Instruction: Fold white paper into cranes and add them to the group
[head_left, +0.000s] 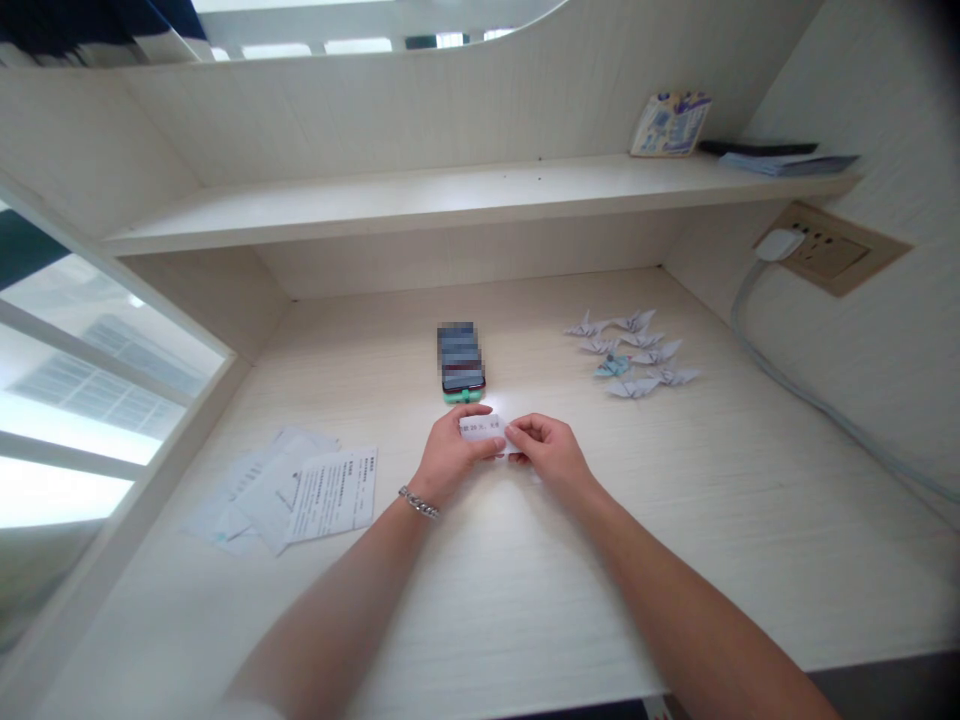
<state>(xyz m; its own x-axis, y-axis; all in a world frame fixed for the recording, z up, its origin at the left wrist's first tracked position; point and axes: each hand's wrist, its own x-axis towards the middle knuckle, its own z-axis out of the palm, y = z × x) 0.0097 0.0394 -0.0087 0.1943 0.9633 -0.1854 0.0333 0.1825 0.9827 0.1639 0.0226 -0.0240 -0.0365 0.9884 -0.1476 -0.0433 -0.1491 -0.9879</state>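
My left hand (450, 455) and my right hand (551, 452) meet at the middle of the pale wooden desk (525, 600). Both pinch a small white piece of printed paper (482, 428), the left from its left side, the right from its right edge. A metal bracelet (418, 503) sits on my left wrist. Just beyond the paper lies a phone (460, 360) in a green case, screen up.
Several folded paper cranes (634, 352) lie at the right rear of the desk. A loose pile of printed sheets (289, 490) lies at the left. A shelf (450, 195) above holds a card and a dark flat object. A wall socket (825, 250) with a plugged cable is on the right.
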